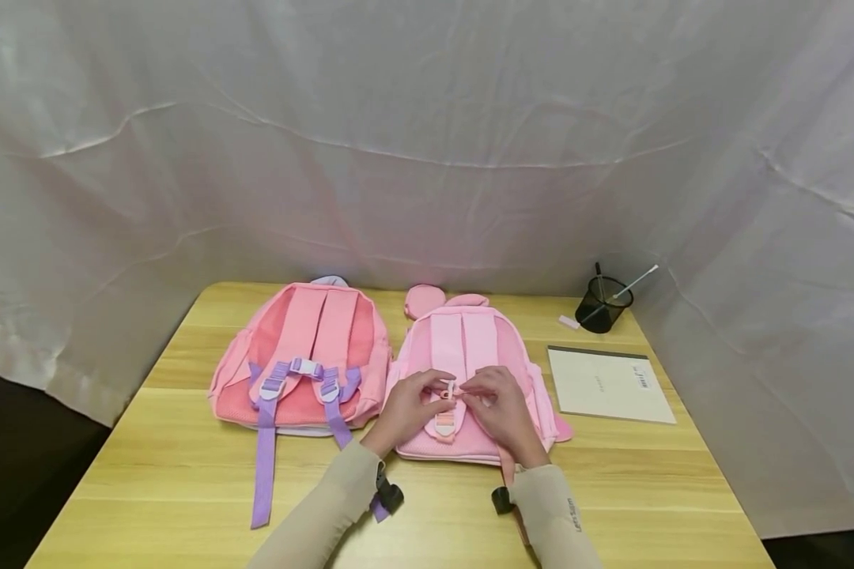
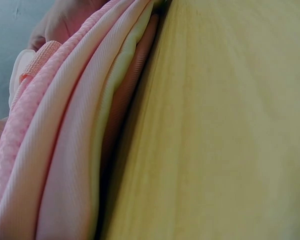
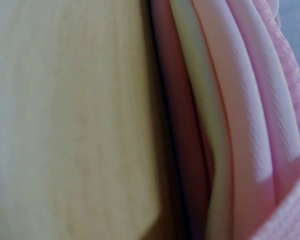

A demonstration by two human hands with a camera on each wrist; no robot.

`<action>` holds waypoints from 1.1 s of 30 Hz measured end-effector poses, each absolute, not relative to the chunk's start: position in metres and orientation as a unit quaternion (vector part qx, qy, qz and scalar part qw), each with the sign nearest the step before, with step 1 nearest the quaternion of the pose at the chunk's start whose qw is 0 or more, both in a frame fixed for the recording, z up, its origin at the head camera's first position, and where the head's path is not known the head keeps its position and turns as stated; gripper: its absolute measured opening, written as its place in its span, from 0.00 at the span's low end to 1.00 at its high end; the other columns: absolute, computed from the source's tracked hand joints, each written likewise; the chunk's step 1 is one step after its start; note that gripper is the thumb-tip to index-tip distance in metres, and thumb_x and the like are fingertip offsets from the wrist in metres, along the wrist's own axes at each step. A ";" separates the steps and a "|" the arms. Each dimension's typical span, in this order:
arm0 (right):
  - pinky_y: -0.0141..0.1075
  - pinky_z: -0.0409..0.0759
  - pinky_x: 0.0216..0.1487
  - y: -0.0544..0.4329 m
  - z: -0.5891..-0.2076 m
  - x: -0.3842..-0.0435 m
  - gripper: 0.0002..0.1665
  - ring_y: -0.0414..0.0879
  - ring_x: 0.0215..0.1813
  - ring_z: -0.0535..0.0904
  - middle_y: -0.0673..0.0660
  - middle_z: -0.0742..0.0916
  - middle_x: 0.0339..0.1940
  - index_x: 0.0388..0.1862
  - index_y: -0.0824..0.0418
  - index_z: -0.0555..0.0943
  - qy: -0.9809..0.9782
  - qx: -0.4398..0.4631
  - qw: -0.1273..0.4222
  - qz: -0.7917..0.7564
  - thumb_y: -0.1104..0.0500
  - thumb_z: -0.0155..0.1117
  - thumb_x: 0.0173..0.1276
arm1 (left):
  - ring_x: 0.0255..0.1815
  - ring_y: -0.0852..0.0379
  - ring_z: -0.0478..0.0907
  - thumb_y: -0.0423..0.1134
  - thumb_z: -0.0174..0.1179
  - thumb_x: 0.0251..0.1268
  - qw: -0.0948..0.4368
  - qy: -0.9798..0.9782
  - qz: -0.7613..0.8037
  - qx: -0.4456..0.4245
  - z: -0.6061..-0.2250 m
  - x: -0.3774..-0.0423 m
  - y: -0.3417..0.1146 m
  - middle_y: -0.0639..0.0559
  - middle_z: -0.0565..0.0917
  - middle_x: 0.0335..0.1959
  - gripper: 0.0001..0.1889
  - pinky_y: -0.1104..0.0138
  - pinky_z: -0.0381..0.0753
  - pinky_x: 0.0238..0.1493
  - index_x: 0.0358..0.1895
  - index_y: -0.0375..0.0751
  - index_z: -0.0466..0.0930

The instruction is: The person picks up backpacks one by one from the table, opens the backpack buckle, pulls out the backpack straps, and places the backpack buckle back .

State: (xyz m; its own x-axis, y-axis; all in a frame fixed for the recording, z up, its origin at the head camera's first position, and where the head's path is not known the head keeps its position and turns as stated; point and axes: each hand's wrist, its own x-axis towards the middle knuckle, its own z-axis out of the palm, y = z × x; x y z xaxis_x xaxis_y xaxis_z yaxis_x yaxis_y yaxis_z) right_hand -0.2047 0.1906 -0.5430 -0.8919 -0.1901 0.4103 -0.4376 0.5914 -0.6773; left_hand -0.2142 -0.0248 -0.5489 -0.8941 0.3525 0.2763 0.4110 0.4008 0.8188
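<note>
A light pink backpack (image 1: 514,352) lies on its front, shoulder straps upward. Over its middle my left hand (image 1: 407,405) pinches one side of a small whitish buckle (image 1: 451,389) on the chest strap. From the other side, the fingers of my right hand (image 1: 500,405) pinch the strap end of that same buckle. The fingertips of both hands nearly meet there. Just below the buckle shows a white strap adjuster (image 1: 444,427) with peach webbing. In both wrist views the layered bottom edge of the backpack (image 2: 72,165) (image 3: 240,120) fills much of the picture.
To the left lies a coral-pink backpack (image 1: 262,336) with purple straps, its chest buckle (image 1: 306,367) fastened. A round pink pouch (image 1: 425,300) sits behind. On the right are a notebook (image 1: 605,385), a black mesh pen holder (image 1: 601,314) and an eraser (image 1: 568,322).
</note>
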 end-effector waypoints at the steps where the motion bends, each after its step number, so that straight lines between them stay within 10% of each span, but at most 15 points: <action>1: 0.51 0.74 0.62 0.191 -0.543 -0.205 0.09 0.47 0.56 0.77 0.47 0.88 0.43 0.38 0.50 0.91 -0.880 0.176 0.148 0.415 0.62 0.79 0.61 | 0.42 0.62 0.81 0.44 0.74 0.63 0.031 -0.836 -0.498 -0.227 -0.549 -0.214 -0.025 0.60 0.91 0.46 0.20 0.70 0.75 0.44 0.58 0.54 0.84; 33: 0.39 0.74 0.49 0.190 -0.545 -0.209 0.11 0.41 0.44 0.79 0.42 0.89 0.35 0.34 0.47 0.90 -0.878 0.194 0.142 0.415 0.65 0.79 0.60 | 0.37 0.60 0.78 0.46 0.74 0.63 0.047 -0.839 -0.488 -0.235 -0.551 -0.215 -0.024 0.60 0.91 0.44 0.20 0.71 0.73 0.39 0.58 0.54 0.84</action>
